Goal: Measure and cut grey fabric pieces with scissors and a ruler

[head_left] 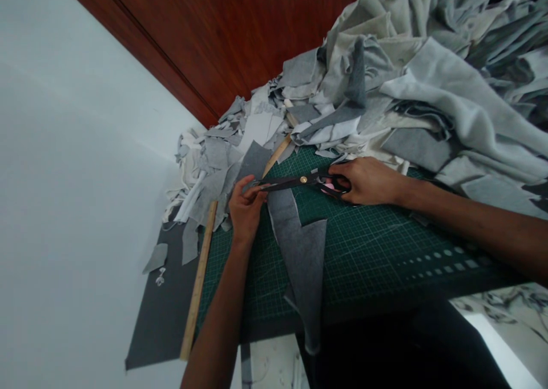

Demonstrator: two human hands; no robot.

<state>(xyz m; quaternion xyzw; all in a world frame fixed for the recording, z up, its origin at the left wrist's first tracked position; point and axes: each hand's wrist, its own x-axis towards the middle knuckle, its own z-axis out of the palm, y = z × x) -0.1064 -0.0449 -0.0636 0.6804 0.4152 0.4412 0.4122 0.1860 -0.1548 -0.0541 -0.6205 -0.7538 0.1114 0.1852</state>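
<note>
My right hand [366, 180] grips the handles of black fabric scissors [295, 180], whose blades point left across a dark grey piece of fabric [299, 246]. Its lower end hangs over the near edge of the green cutting mat [363, 252]. At the blade tips, my left hand [247, 206] has its thumb and fingers closed on the fabric. The upper part of the grey piece reaches beyond the blades, toward the scraps. Whether the blades are fully closed is hard to make out.
A wooden ruler [201, 280] lies along the mat's left side, and another wooden strip [277, 155] lies partly under scraps. Grey and white fabric scraps [222, 160] cover the back, rising into a big cloth heap [411, 63] at right. A white wall [77, 177] stands left.
</note>
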